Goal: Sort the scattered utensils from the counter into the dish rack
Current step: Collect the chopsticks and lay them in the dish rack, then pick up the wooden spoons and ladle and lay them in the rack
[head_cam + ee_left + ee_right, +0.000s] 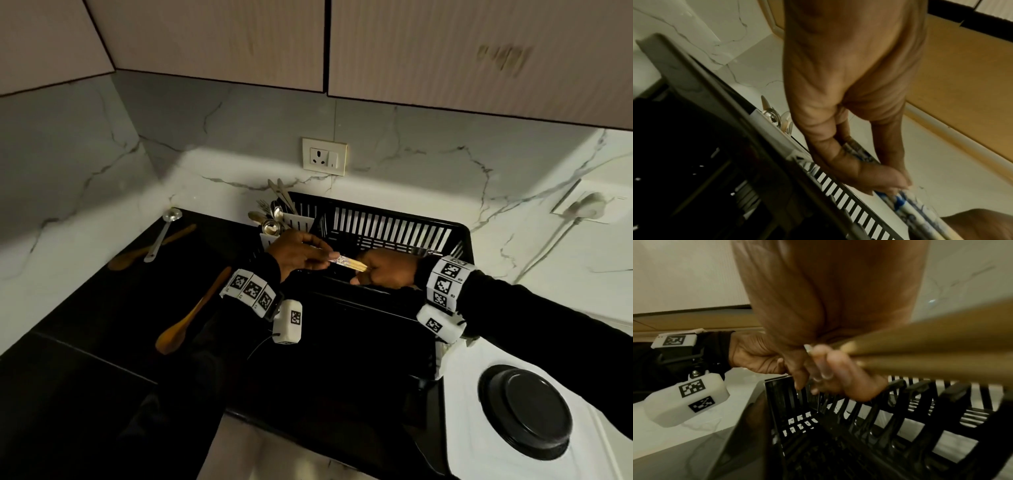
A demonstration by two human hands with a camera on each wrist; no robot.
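Head view — both hands over the dish rack (394,222): left hand (298,253) and right hand (387,270) fingers pinching the chopsticks (347,263).

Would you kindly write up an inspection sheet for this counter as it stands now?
Surface: black counter, dim.
Job's things: black slatted dish rack; bundle of patterned wooden chopsticks held over it; metal cutlery in its white caddy.
Clutter: two wooden spoons, steel ladle, black round lid.
Grips: left hand and right hand each hold the bundle.
Cables: thin wire by left wrist.
Surroundings: marble wall, socket.
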